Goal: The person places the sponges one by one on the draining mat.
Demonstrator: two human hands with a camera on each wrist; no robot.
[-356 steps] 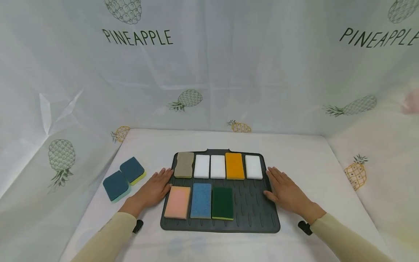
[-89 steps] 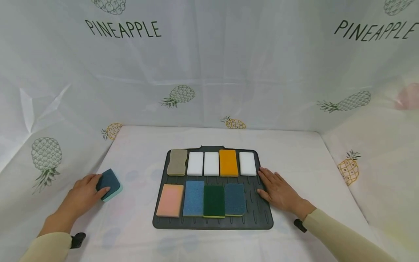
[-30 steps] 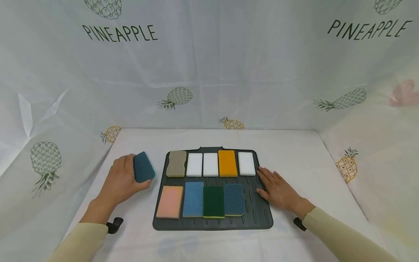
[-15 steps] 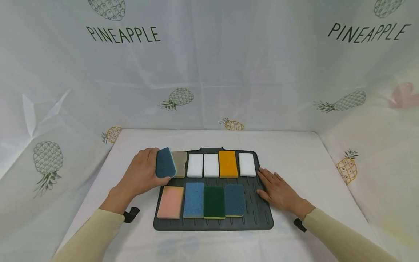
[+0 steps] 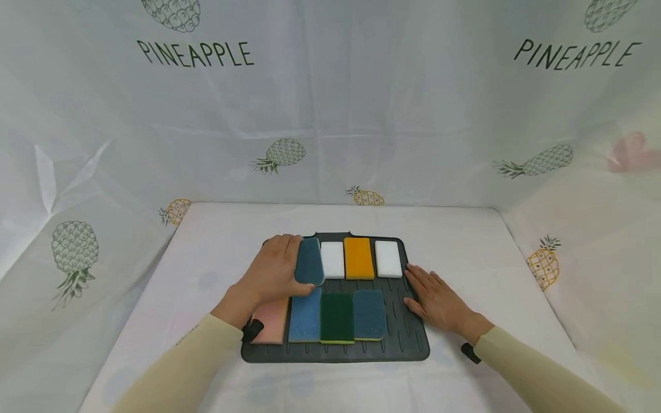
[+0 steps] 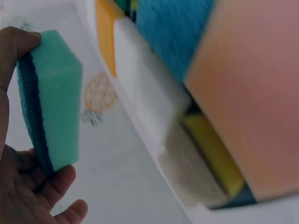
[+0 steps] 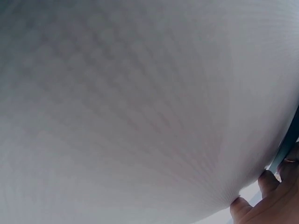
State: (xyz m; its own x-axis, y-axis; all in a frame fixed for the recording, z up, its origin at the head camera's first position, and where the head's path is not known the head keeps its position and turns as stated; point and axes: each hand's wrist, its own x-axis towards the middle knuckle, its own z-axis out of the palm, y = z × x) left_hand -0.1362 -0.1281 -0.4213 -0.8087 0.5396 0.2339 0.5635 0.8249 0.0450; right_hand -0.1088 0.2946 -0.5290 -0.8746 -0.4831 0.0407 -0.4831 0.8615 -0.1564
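Observation:
My left hand [image 5: 273, 269] pinches a two-layer sponge [image 6: 58, 100], dark blue scouring face and mint-green foam, between thumb and fingers. In the head view it is held above the dark grey mat [image 5: 405, 347], in front of the back row. The hand and sponge hide the grey-brown sponge and a white one there. My right hand [image 5: 439, 301] rests with straight fingers at the mat's right edge. Along the front row lie a pink sponge [image 5: 271, 321], a blue sponge [image 5: 304, 318], a dark green one [image 5: 337, 318] and a second dark blue sponge [image 5: 369, 315].
In the back row a white sponge [image 5: 333, 260], an orange sponge [image 5: 358, 258] and another white sponge [image 5: 388, 259] show. Bare ribbed mat shows right of the front row. A white cloth [image 5: 459, 235] covers the table; a pineapple-print curtain [image 5: 413, 115] hangs behind.
Two dark blue sponges lay left of the mat earlier; one now lies in the front row. My left hand picked up the other and carried it right over the mat. The right hand stays at the edge.

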